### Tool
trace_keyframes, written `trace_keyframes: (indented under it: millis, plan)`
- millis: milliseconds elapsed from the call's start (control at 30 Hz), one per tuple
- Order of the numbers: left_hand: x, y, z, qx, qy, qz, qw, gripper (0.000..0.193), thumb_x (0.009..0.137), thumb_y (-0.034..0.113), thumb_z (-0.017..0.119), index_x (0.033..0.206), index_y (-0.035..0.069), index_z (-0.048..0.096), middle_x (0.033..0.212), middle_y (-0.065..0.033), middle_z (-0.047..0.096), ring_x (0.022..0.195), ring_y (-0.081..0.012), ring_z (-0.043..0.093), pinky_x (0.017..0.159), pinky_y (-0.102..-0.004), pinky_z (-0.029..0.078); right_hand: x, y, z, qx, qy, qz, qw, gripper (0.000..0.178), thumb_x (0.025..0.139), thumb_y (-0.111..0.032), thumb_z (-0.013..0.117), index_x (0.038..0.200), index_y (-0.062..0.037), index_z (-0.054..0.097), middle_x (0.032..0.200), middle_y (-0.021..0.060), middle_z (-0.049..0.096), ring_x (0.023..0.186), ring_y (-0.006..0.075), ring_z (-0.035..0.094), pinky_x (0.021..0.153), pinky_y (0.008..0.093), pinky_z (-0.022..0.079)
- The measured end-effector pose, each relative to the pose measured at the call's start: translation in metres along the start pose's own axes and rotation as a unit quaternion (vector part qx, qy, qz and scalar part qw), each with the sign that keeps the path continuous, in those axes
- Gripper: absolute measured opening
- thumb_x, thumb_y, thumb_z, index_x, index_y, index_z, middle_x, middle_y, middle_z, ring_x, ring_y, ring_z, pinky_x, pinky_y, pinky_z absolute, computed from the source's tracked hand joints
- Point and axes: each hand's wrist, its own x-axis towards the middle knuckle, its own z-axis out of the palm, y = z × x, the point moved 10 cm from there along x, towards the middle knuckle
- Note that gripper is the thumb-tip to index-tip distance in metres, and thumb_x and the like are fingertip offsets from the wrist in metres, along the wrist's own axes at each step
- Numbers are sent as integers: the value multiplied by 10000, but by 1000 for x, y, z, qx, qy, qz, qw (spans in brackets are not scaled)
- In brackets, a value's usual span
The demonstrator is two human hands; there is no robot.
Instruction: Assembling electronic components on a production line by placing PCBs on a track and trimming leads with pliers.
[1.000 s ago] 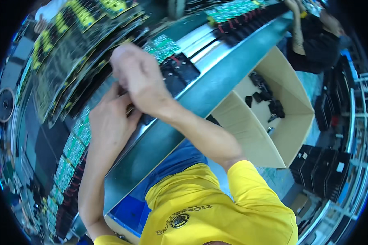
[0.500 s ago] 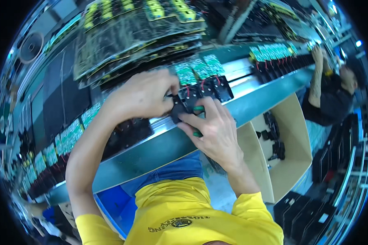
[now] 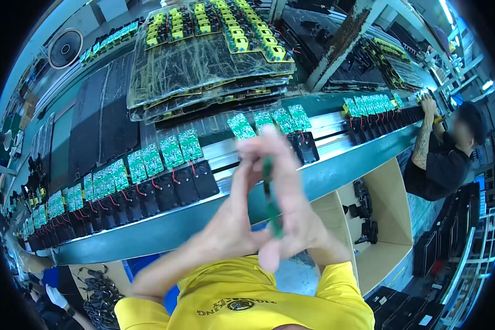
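Observation:
Both my hands are raised in front of my chest, blurred by motion and close together, fingers pointing toward the conveyor. My left hand (image 3: 230, 220) holds nothing that shows; its thumb stands apart from its stretched fingers. In my right hand (image 3: 300, 212) a slim green-handled tool (image 3: 275, 221) lies along the palm; its exact kind is too blurred to tell. Just beyond my fingertips, green circuit boards (image 3: 241, 126) stand joined to black plastic casings (image 3: 308, 147) on the conveyor rail. My hands hide part of this group.
A longer row of black casings (image 3: 176, 192) with boards and red wires runs to the left. Stacked trays (image 3: 203, 82) of yellow-topped boards stand behind the line. A cardboard box (image 3: 388, 220) with black parts is at right; a co-worker (image 3: 445, 148) works farther along.
My hands have left the black casing on the rail and drawn back toward my chest, coming together. The green-handled tool has stayed in my right hand. The view has shifted.

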Motion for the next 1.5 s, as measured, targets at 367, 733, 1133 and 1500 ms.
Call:
trace_keyframes:
  millis: [367,733,1133,1500]
  plan:
    - [-124,-58,-15,-64,119,-122,983,750,967,-97,626,1685,-30,419,1097,-94,718,920,-189,646,879,-324,558,67,149,-68,-489,-358,-109,788,1167,876,-941,686,1735,-161,563,1439,163,729,1163,417,724,1044,523,574]
    - [-151,-77,5,-89,182,-167,965,655,1028,-88,639,1660,36,519,1080,-52,708,846,-145,599,778,-278,519,63,153,-43,-443,-371,-40,815,1146,874,-861,753,1738,-131,564,1471,158,665,1251,406,684,1099,507,538]
    - [-163,-90,-6,-78,145,-227,960,647,1001,-68,665,1624,61,548,1043,-17,729,792,-143,611,745,-288,527,70,161,-29,-412,-365,-13,835,908,843,-619,904,1555,-93,699,1373,123,732,1145,376,716,1054,479,556]
    - [-177,-100,-8,-75,170,-169,968,729,931,-82,706,1615,117,551,987,-9,724,748,-173,604,683,-331,510,72,124,-21,-419,-328,-15,846,801,757,-367,1014,1457,-70,761,1210,98,743,987,335,718,935,434,584]
